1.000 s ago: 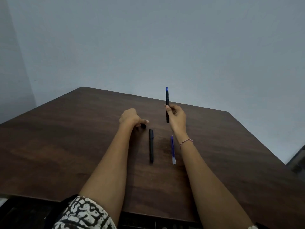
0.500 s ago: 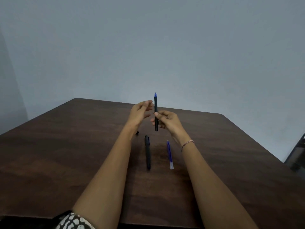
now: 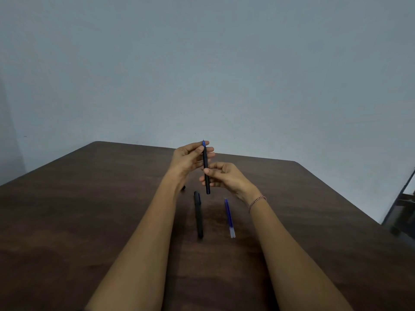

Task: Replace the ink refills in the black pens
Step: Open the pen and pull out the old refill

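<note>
A black pen with a blue tip stands upright above the brown table. My right hand grips its lower barrel. My left hand pinches its top at the blue tip. A second black pen lies on the table below them, capped, pointing away from me. To its right lie two blue ink refills side by side. A small black piece rests on the table beside my left wrist.
The table's far edge meets a plain grey wall. A dark frame stands past the table's right edge.
My left hand rose from the table to the top of the upright pen and now pinches its tip. My right hand lowered the pen and brought it slightly left.
</note>
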Demonstrator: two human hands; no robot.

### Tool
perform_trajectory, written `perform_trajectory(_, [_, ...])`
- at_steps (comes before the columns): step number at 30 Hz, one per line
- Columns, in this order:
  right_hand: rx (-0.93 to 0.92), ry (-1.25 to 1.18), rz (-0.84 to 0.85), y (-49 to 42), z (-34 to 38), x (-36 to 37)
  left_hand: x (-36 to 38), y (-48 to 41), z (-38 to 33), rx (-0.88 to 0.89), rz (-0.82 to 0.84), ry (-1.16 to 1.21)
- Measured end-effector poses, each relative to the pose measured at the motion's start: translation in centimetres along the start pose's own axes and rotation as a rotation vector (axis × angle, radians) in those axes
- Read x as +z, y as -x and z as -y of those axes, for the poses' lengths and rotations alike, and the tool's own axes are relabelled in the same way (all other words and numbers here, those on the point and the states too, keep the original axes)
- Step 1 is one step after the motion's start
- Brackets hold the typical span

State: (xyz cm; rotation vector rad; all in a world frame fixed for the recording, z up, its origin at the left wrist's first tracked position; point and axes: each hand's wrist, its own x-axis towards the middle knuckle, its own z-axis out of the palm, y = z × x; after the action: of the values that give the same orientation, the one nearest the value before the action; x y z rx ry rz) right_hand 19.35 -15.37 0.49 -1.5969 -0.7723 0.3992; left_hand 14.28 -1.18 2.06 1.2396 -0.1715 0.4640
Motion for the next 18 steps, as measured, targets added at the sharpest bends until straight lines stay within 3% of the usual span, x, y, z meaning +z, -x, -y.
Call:
perform_trajectory(13, [-0.046, 0.087, -0.103, -0.1, 0.2, 0.4, 1.2, 0.5, -0.4, 0.069, -0.205, -0.002])
perform_trajectory(18, [-0.021, 0.06, -0.07, 0.2, 0.4, 0.5, 0.7, 0.4, -0.1, 0.062, -0.249, 0.01])
